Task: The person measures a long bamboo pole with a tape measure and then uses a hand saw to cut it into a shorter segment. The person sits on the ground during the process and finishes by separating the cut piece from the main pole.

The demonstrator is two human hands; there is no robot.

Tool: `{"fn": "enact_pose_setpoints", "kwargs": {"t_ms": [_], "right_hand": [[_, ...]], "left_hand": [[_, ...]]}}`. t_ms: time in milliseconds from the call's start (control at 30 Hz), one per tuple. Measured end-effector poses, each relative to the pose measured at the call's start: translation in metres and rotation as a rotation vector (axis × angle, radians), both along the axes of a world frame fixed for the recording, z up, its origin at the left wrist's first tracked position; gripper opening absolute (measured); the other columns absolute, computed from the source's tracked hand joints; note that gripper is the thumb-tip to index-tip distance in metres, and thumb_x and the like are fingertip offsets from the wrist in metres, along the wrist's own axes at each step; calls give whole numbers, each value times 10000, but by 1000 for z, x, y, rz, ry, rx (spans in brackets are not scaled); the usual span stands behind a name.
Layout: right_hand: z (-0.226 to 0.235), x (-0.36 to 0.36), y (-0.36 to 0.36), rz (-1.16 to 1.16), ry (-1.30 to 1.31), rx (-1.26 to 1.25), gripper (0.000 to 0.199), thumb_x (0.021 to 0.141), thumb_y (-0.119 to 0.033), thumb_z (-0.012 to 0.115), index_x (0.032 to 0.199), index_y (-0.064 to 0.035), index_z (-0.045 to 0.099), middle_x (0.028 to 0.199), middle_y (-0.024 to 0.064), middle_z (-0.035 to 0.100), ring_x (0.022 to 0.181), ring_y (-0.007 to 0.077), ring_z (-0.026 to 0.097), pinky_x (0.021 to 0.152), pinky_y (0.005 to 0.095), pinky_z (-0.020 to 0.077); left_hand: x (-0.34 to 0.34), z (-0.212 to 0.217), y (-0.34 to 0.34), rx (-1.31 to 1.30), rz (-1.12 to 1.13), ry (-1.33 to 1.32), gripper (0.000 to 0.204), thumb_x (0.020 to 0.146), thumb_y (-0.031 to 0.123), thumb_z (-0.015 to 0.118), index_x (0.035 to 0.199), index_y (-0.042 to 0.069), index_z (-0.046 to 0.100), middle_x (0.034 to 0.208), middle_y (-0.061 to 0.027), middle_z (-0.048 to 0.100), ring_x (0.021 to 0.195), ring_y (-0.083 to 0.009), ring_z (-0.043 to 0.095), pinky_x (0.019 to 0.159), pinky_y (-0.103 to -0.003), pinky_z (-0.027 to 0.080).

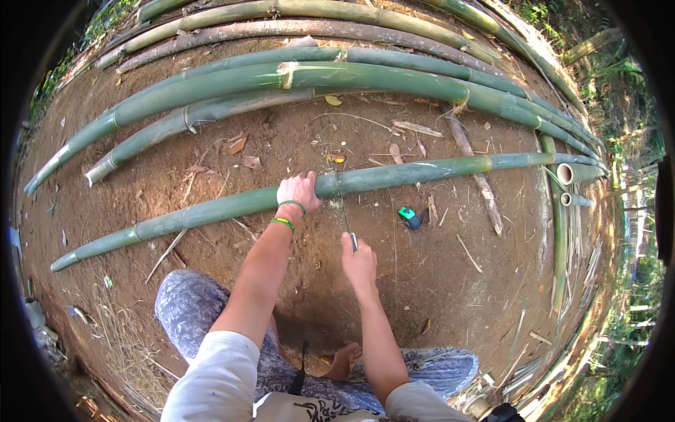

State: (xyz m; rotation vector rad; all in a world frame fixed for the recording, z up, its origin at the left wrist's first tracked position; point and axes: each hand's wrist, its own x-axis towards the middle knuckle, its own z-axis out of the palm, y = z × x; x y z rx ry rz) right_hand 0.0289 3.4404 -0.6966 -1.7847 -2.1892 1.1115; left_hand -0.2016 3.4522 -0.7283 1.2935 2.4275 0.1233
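A long green bamboo pole (415,171) runs across the ground in front of me. My left hand (299,191), with two bracelets at its wrist, is wrapped over the pole left of its middle. Just right of it, a thin saw blade (343,208) crosses the pole, and pale dust shows on the soil beside it. My right hand (359,265) grips the saw's handle (354,242) on my side of the pole. How deep the blade sits in the bamboo I cannot tell.
A green and black tape measure (408,217) lies right of the saw. Thicker bamboo poles (232,84) lie farther off. A bare stick (482,184) and cut bamboo ends (565,174) are at the right. My bare foot (342,361) rests on the dirt below.
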Motion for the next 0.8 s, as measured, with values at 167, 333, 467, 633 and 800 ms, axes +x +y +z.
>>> {"fn": "enact_pose_setpoints", "kwargs": {"t_ms": [167,333,467,633,800], "right_hand": [[1,17,-9,78,164,-98,518,1003,-488,607,1071,22,670,892,293,720,923,504,704,813,561,527],[20,24,-11,64,177,-92,464,1003,-441,635,1062,19,658,886,278,721,915,483,709,786,529,528],[56,8,-9,67,86,-72,446,1008,-425,642,1026,21,660,880,281,718,889,487,706,753,530,526],[75,22,-38,-46,155,-18,390,1008,-356,677,989,33,667,750,184,686,732,332,707,694,448,520],[105,75,-58,-149,383,7,237,1046,-256,653,989,-27,623,643,-3,543,535,107,537,503,304,428]], "left_hand": [[-3,-6,-4,4,1,22,540,731,363,832,1181,126,651,1142,-166,747,1065,-340,737,928,-446,586],[-5,-2,-4,-34,-22,-9,553,753,397,812,1203,118,654,1126,-163,753,1064,-330,740,928,-440,588],[-11,5,1,-102,-73,-20,535,764,404,797,1193,113,666,1088,-160,766,1039,-328,748,904,-432,599],[-16,-1,3,-92,-95,-13,556,745,421,794,1189,114,665,1059,-162,774,1021,-337,751,901,-442,600],[-5,-12,-8,84,-43,-4,624,718,364,832,1248,124,606,1216,-163,689,1134,-348,694,989,-450,558]]}}
